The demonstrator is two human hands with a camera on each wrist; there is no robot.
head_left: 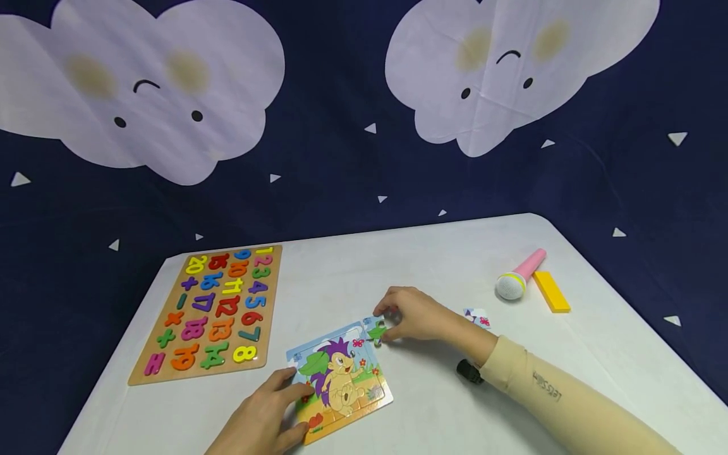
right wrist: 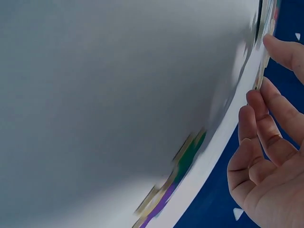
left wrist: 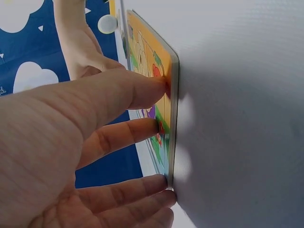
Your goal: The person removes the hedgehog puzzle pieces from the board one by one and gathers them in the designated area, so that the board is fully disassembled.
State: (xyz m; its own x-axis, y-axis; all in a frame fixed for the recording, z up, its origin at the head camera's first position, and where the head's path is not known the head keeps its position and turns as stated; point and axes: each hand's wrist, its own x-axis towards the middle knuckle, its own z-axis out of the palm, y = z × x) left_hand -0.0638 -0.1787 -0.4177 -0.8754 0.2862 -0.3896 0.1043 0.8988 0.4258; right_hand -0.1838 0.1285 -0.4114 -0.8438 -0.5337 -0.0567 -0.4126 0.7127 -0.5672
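A jigsaw puzzle board (head_left: 341,414) with a purple-haired hedgehog picture lies on the white table. My left hand (head_left: 256,407) rests at its near left side. In the left wrist view, the thumb (left wrist: 147,90) and forefinger press on the printed face while the other fingertips touch the board's edge. At the far right corner of the puzzle, my right hand (head_left: 418,316) pinches a puzzle piece (head_left: 375,332) with a green leaf on it. That piece overlaps the board's corner in the head view. The right wrist view shows its thin edge by the thumb and forefinger.
A wooden number board (head_left: 196,341) with colourful numerals lies at the left. Beyond my right forearm are a loose puzzle piece (head_left: 478,318), a pink toy microphone (head_left: 520,278) and a yellow block (head_left: 552,292). A small black object (head_left: 469,371) sits beside the right wrist.
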